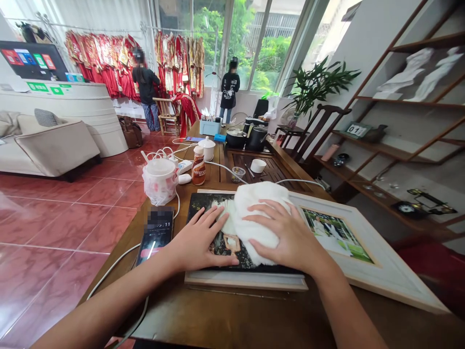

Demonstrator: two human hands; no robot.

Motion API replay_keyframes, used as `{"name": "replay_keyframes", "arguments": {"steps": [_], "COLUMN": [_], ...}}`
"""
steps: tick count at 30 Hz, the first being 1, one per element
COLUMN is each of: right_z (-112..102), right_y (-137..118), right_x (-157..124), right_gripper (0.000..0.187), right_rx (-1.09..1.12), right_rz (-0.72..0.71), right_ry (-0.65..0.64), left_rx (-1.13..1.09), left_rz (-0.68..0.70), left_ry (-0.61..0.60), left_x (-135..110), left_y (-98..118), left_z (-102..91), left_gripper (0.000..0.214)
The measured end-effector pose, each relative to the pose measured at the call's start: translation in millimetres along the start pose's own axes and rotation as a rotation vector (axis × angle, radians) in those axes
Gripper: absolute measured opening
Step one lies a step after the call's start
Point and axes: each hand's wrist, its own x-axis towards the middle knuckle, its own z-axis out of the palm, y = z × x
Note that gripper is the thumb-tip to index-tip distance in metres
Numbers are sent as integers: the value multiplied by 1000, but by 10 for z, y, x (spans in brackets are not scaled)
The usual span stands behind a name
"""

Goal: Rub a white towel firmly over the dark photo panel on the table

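Head view: left hand point(196, 237) is lying spread on a glossy black photo panel point(218, 247); right hand point(286, 232), also spread, is pressing a white terry towel point(259, 213) onto it, near the brown wooden desk's point(232, 315) front edge.

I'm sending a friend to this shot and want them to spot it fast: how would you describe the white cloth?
Start at the long wooden table in front of the wearer. At its near end, a dark picture lies beside a pale-framed photo. On the dark picture sits a crumpled white towel, the one thing pressed under both the left hand and right hand.
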Motion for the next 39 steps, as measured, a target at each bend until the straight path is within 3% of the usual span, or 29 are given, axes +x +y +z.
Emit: {"name": "replay_keyframes", "arguments": {"steps": [4,7,15,18,31,39], "right_z": [48,64,49,35,51,26], "right_y": [238,254,-241,-319,200,-191], "right_x": [-48,-56,30,40,-49,17], "right_gripper": [38,36,36,35,33,32], "right_rx": [-145,-185,58,106,-140,61], "right_rz": [124,144,-55,-82,111,-47], "right_ry": [73,93,18,1,85,31], "left_rx": [2,4,7,6,-1,1], "left_rz": [-1,0,24,39,2,16], "left_ry": [-4,5,45,79,9,39], "left_x": [-3,-2,-6,-9,-3,6], "left_y": [-3,-2,-2,-7,-8,2], "left_z": [-6,-5,10,19,-6,11], "left_gripper": [104,103,100,95,102,101]}}
